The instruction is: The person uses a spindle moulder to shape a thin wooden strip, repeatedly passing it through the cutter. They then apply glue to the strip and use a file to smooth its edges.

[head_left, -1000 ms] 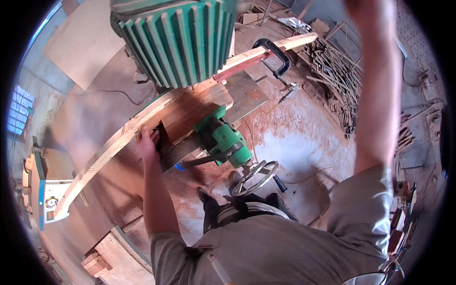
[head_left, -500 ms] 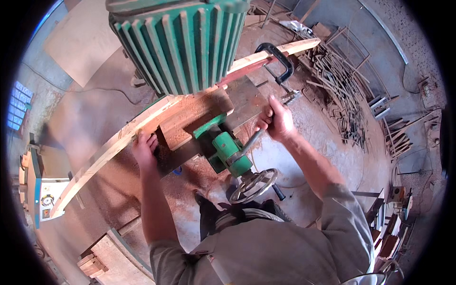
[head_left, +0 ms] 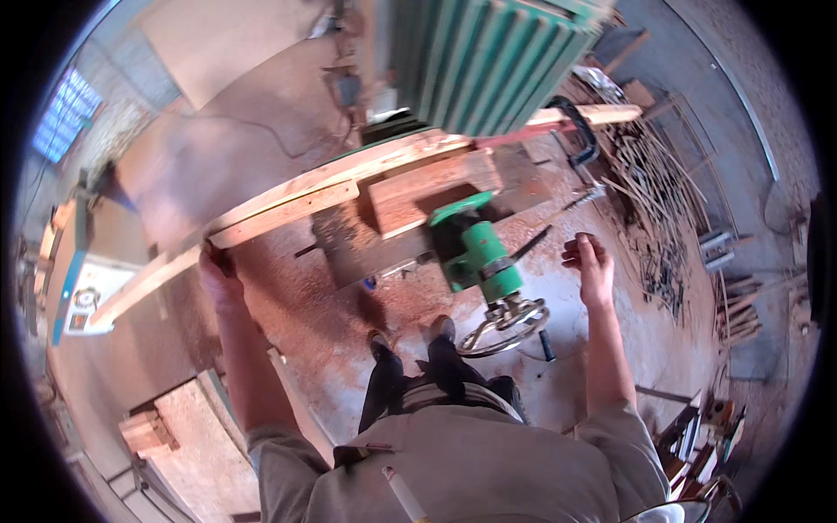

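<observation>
My left hand [head_left: 221, 272] is closed around the left end of a short pale wood strip [head_left: 288, 215]. The strip lies alongside a long pale beam [head_left: 349, 163], its right end near the machine's dusty metal table [head_left: 342, 240]. My right hand [head_left: 594, 268] hangs in the air with loosely bent fingers and nothing in it. It is to the right of the dark lever [head_left: 534, 243] on a green clamp [head_left: 490, 260] with a handwheel [head_left: 510, 329]. Against the clamp's green plate rests a reddish wood block [head_left: 432, 190].
A ribbed green motor housing [head_left: 488, 65] overhangs the beam. A black C-clamp [head_left: 575, 135] grips the beam's right part. Wood offcuts [head_left: 649, 187] are heaped at the right. A white control box [head_left: 87, 296] stands at the left, near boards [head_left: 209, 436]. Sawdust covers the floor.
My right hand has let go of the lever and moved right. My left hand has moved left, away from the block, and now has the strip's end. The whole view has shifted.
</observation>
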Demonstrator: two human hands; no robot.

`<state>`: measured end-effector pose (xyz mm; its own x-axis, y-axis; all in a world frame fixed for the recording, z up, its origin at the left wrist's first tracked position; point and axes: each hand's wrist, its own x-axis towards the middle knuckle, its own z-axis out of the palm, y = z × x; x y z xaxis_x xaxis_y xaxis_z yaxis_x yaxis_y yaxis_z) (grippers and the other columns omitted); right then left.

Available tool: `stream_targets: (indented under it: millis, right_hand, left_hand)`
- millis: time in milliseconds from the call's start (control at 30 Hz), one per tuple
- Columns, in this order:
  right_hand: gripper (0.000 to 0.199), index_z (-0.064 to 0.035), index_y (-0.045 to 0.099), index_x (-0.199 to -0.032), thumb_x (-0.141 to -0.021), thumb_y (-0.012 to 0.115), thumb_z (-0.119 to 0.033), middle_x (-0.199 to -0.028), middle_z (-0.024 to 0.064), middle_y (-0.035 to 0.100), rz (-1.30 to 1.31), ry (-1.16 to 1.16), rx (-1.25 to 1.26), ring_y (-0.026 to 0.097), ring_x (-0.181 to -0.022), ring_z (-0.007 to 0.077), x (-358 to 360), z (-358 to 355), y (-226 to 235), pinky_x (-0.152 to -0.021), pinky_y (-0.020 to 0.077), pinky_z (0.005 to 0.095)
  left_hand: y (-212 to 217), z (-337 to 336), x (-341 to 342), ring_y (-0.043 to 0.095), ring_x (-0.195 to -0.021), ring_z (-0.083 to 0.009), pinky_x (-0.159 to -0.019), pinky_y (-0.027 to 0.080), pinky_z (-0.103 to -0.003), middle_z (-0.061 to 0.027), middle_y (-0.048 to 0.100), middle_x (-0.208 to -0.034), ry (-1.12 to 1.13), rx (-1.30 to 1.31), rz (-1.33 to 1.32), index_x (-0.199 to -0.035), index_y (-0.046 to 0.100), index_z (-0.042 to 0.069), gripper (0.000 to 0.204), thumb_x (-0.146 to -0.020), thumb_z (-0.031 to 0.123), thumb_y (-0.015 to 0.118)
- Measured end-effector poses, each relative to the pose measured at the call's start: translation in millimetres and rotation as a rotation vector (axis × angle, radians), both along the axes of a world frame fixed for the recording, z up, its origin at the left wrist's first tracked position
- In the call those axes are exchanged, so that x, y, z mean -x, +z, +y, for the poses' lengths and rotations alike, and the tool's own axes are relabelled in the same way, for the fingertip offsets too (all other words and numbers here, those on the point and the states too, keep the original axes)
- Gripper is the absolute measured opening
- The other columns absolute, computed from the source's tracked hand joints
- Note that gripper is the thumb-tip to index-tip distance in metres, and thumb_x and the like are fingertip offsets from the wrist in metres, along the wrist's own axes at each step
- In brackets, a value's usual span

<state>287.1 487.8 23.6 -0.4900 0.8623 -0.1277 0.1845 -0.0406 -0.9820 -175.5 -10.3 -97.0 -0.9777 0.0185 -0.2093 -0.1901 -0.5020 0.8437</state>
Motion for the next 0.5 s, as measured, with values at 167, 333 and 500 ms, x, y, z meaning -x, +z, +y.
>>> stream_targets:
  millis: [167,333,500]
  right_hand:
    - [0.019,0.0001,0.060,-0.107,-0.092,0.058,-0.011,-0.089,0.0064,0.064,0.070,0.335,-0.206,0.061,-0.083,0.0130,70,-92,28,-0.072,0.0516,0.0285]
    - [0.056,-0.0039,0.058,-0.120,-0.069,0.079,-0.013,-0.122,0.0167,0.054,-0.028,0.907,-1.016,0.051,-0.114,0.0321,166,-214,48,-0.096,0.0442,0.0376]
    - [0.045,-0.0020,0.060,-0.112,-0.074,0.075,-0.022,-0.100,0.0187,0.062,-0.315,1.389,-0.787,0.060,-0.095,0.0322,185,-298,30,-0.083,0.0494,0.0403]
  left_hand:
    - [100,-48,-36,0.061,-0.081,-0.0125,-0.078,0.054,-0.030,-0.0045,0.065,-0.102,0.011,-0.101,0.242,-0.115,0.058,0.006,0.024,-0.095,0.018,0.052]
    - [108,-97,-91,0.050,-0.069,-0.0102,-0.063,0.041,-0.026,0.0028,0.055,-0.074,0.032,-0.175,0.290,-0.096,0.057,0.009,0.015,-0.092,0.023,0.056]
    - [119,-105,-170,0.046,-0.059,-0.0080,-0.061,0.043,-0.026,0.0041,0.046,-0.061,0.118,-0.260,0.197,-0.098,0.057,0.009,0.012,-0.092,0.020,0.057]
